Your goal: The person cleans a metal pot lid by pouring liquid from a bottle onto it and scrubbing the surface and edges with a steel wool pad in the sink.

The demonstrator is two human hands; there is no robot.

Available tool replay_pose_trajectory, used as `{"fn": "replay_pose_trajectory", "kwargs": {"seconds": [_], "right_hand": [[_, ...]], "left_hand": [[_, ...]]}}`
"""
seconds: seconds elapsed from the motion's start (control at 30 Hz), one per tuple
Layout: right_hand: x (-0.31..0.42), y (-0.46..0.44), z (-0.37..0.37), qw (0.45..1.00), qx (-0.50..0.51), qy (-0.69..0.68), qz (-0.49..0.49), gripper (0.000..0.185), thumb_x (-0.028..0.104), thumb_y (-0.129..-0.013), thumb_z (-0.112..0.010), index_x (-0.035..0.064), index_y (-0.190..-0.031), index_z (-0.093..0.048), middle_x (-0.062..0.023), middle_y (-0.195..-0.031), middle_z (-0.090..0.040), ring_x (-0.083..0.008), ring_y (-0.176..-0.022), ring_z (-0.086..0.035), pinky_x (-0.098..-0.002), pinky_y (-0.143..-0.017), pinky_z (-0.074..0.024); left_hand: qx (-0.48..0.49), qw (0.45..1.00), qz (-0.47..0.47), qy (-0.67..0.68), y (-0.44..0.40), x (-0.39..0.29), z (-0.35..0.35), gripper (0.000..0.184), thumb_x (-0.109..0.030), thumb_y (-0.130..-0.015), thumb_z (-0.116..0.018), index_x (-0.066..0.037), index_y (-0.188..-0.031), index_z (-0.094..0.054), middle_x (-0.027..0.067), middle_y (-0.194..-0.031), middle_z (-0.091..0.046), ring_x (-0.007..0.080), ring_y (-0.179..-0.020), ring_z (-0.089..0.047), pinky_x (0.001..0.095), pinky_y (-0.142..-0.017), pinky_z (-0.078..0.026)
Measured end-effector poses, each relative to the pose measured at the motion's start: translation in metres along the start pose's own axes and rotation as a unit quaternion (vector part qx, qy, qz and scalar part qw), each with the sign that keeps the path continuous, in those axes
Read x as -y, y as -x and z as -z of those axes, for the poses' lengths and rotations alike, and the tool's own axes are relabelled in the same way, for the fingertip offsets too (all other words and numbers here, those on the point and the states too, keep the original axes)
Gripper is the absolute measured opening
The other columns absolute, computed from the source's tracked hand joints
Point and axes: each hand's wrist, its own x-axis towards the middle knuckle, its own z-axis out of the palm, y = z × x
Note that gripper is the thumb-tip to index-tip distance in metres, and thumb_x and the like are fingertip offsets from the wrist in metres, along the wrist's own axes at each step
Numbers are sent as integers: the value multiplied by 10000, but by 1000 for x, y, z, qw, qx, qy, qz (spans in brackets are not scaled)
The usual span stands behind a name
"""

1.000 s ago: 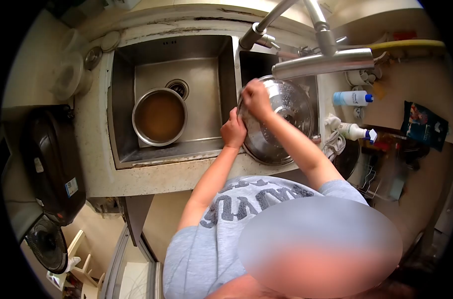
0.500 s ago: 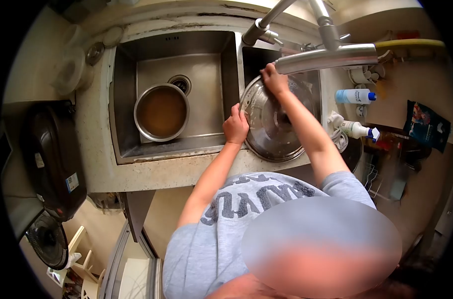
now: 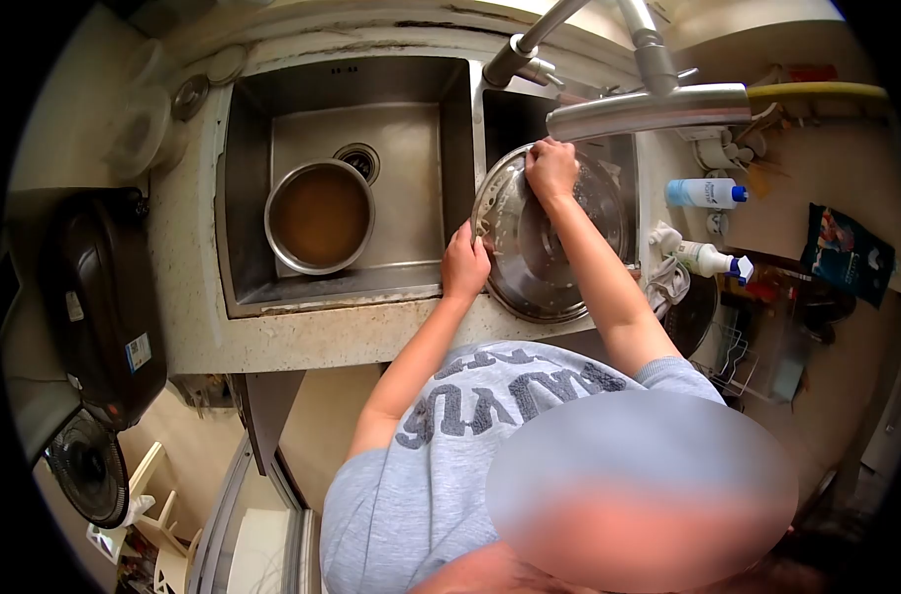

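A large round steel lid (image 3: 515,267), wet and shiny, is held over the right-hand sink basin. My left hand (image 3: 465,265) is closed on its left rim. Near the lid's top edge, my right hand (image 3: 551,170) presses curled fingers on the surface; whether anything small is in them I cannot tell. The right forearm hides part of the lid. In the left basin, close to the drain, stands a round metal pot (image 3: 320,218) with brownish liquid in it.
A steel faucet (image 3: 649,111) reaches over the lid, close above my right hand. On the right are a blue-capped bottle (image 3: 703,192), a spray bottle (image 3: 706,259) and a cloth (image 3: 666,287). Plastic containers (image 3: 139,134) stand left of the sink (image 3: 455,148).
My right hand has shifted slightly right and down along the lid's upper part, its fingers now more curled. My left hand remains at the left rim. The pot has not visibly moved.
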Motion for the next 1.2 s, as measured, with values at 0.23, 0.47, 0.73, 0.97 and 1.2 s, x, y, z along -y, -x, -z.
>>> {"fn": "replay_pose_trajectory", "kwargs": {"seconds": [0.23, 0.47, 0.73, 0.97, 1.2], "right_hand": [[44, 93, 24, 953, 92, -63, 280, 52, 129, -695, -627, 104, -704, -672, -24, -851, -620, -236, -918, -550, -389, -792, -411], [18, 34, 9, 953, 38, -128, 273, 71, 119, -668, -627, 117, -708, -685, -27, -790, -625, -256, -826, -571, -380, -698, -468], [9, 42, 8, 937, 48, -170, 301, 28, 138, -685, -649, 125, -701, -668, -14, -856, -656, -237, -847, -581, -372, -692, -469], [28, 78, 17, 918, -12, -202, 342, 48, 94, -701, -604, 88, -659, -626, -75, -805, -608, -260, -785, -560, -401, -656, -449], [-18, 17, -3, 991, -117, -51, 44, 152, 167, -794, -606, 63, -684, -620, -113, -775, -595, -303, -747, -549, -410, -656, -458]], "left_hand": [[-44, 999, -10, 0, 0, -6, 0, 286, -51, -831, -520, 5, -1101, -597, 233, -1013, -616, 397, -934, -588, 409, -810, -476], [-70, 997, -25, -12, 5, -2, -4, 251, -25, -797, -538, 27, -1034, -601, 198, -799, -557, 374, -729, -554, 426, -662, -448], [-55, 998, -34, -17, 5, -4, -3, 284, -39, -809, -531, 67, -1067, -588, 223, -898, -577, 392, -806, -564, 414, -716, -470], [-77, 995, -44, -35, 5, 0, -7, 286, -44, -810, -533, 48, -1074, -592, 201, -887, -578, 376, -782, -566, 418, -703, -469], [-111, 989, -76, -61, 7, 4, -13, 263, -50, -812, -542, 33, -1057, -592, 179, -826, -551, 370, -747, -549, 425, -664, -447]]}}
